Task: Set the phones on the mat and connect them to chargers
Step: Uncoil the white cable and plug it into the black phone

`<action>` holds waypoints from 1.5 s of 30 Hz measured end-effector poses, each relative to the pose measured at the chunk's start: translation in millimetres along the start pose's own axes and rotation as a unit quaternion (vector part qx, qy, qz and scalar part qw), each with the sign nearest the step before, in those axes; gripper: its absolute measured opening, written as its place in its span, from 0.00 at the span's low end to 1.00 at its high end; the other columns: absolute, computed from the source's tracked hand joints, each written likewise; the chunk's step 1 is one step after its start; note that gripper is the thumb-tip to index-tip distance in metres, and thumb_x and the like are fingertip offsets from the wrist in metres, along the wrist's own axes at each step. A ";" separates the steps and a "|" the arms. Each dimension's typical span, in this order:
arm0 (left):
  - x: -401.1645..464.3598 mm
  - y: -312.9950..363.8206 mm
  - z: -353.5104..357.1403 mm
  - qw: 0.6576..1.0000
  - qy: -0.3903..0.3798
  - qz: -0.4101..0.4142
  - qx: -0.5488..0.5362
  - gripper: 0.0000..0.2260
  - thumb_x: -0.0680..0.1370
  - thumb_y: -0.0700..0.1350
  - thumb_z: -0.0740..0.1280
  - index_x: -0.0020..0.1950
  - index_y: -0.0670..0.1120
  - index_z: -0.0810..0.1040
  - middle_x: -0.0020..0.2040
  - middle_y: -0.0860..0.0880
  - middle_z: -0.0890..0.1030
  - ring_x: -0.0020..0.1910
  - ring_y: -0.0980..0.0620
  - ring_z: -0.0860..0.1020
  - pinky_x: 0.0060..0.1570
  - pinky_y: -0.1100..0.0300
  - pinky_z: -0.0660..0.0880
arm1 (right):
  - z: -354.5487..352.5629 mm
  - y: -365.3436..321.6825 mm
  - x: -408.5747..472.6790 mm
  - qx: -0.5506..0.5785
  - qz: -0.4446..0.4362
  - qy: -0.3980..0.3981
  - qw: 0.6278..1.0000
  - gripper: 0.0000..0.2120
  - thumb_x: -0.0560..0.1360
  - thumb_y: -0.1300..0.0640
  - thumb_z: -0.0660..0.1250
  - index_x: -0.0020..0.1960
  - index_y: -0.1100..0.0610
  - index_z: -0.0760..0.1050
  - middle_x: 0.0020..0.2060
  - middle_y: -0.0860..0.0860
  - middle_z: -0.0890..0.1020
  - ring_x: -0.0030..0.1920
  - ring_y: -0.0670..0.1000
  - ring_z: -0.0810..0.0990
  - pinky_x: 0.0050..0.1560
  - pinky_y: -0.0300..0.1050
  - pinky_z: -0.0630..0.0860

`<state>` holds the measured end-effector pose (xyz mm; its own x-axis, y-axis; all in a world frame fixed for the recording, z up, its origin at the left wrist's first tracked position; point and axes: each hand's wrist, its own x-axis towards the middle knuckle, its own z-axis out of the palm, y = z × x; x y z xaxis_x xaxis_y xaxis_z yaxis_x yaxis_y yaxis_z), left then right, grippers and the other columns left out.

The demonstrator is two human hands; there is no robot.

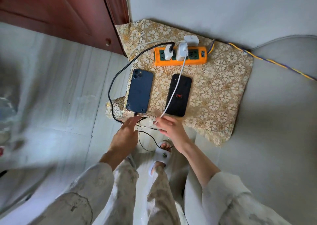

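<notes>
A blue phone [140,90] and a black phone [179,95] lie face down side by side on the gold floral mat [219,87]. A black cable [112,80] runs from the orange power strip [181,55] and is plugged into the blue phone's near end. A white cable [175,89] runs from a white charger over the black phone's back. My right hand [169,126] pinches that cable's free end just below the black phone. My left hand [126,135] hovers with fingers spread just below the blue phone, holding nothing.
The mat covers a low surface in a corner by a grey wall. A reddish wooden door [60,13] stands at the upper left. A blue-and-yellow cord [267,60] leads from the strip to the right. Thin black wires [147,139] trail over the tiled floor near my sandalled foot [161,154].
</notes>
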<state>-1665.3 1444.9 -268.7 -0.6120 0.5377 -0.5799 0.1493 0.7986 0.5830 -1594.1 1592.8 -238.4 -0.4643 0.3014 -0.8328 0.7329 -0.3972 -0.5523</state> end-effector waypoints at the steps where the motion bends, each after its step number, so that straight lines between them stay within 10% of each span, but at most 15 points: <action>1: -8.3 -1.3 -0.5 1.000 -0.010 -0.008 -0.006 0.25 0.75 0.34 0.59 0.71 0.50 0.63 0.71 0.48 0.68 0.64 0.41 0.71 0.59 0.49 0.70 | 3.9 -5.4 -4.6 0.012 -0.005 -0.001 1.000 0.10 0.76 0.59 0.63 0.53 0.63 0.77 0.47 0.55 0.82 0.49 0.52 0.81 0.58 0.48 0.74; 8: -44.7 21.3 -19.1 0.998 -0.046 -0.023 -0.047 0.18 0.76 0.40 0.63 0.66 0.47 0.70 0.65 0.45 0.74 0.57 0.41 0.76 0.49 0.54 0.72 | 9.3 -45.9 -59.0 0.019 -0.066 -0.020 0.997 0.07 0.77 0.61 0.61 0.47 0.63 0.76 0.38 0.53 0.83 0.35 0.48 0.83 0.42 0.39 0.79; 24: -60.8 73.4 -79.9 0.986 0.048 -0.045 -0.153 0.09 0.77 0.40 0.62 0.42 0.45 0.81 0.44 0.44 0.83 0.42 0.46 0.79 0.36 0.70 0.75 | -7.9 -52.6 -108.6 -0.001 -0.034 -0.026 0.999 0.15 0.79 0.61 0.56 0.64 0.59 0.70 0.56 0.55 0.79 0.58 0.56 0.77 0.58 0.48 0.74; 28: -55.5 76.7 -88.6 0.984 0.052 -0.032 -0.166 0.10 0.76 0.38 0.61 0.41 0.43 0.81 0.42 0.44 0.83 0.46 0.45 0.80 0.54 0.51 0.76 | -3.5 -33.2 -91.3 -0.126 -0.044 -0.020 0.991 0.18 0.79 0.63 0.55 0.68 0.55 0.67 0.64 0.53 0.75 0.60 0.57 0.76 0.60 0.54 0.74; 33: -55.5 69.2 -90.9 0.988 0.050 -0.025 -0.141 0.11 0.76 0.40 0.61 0.39 0.47 0.80 0.42 0.45 0.83 0.46 0.45 0.79 0.55 0.47 0.75 | 24.3 -20.6 -62.4 -0.270 -0.120 -0.060 0.954 0.23 0.79 0.60 0.56 0.73 0.50 0.59 0.70 0.52 0.68 0.57 0.44 0.77 0.54 0.36 0.70; 35: -53.9 64.3 -88.1 0.991 0.045 -0.008 -0.127 0.10 0.77 0.40 0.61 0.41 0.45 0.80 0.40 0.47 0.82 0.43 0.48 0.79 0.55 0.49 0.75 | 40.0 -13.4 -49.0 -0.309 -0.144 -0.075 0.937 0.22 0.78 0.60 0.56 0.72 0.54 0.61 0.70 0.54 0.68 0.67 0.52 0.69 0.61 0.40 0.64; 43: -43.1 27.4 -62.9 0.973 0.023 0.019 -0.227 0.08 0.77 0.41 0.62 0.47 0.41 0.80 0.43 0.45 0.82 0.44 0.49 0.80 0.49 0.54 0.77 | 62.6 45.8 -10.7 -0.297 -0.173 0.034 0.938 0.13 0.78 0.55 0.59 0.54 0.60 0.79 0.50 0.59 0.83 0.48 0.57 0.81 0.39 0.37 0.65; 45: -38.3 16.9 -53.9 0.968 0.031 -0.006 -0.248 0.08 0.78 0.39 0.61 0.50 0.43 0.80 0.46 0.45 0.82 0.45 0.50 0.80 0.49 0.60 0.76 | 58.3 52.3 -9.5 -0.176 -0.131 0.053 0.974 0.11 0.78 0.58 0.58 0.49 0.60 0.79 0.49 0.59 0.83 0.49 0.56 0.82 0.47 0.36 0.71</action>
<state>-1681.2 1423.3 -205.9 -0.6588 0.5005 -0.5617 -0.2396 0.5681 0.7873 -1580.3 1518.7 -261.4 -0.6172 0.4479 -0.6469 0.7305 0.0209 -0.6826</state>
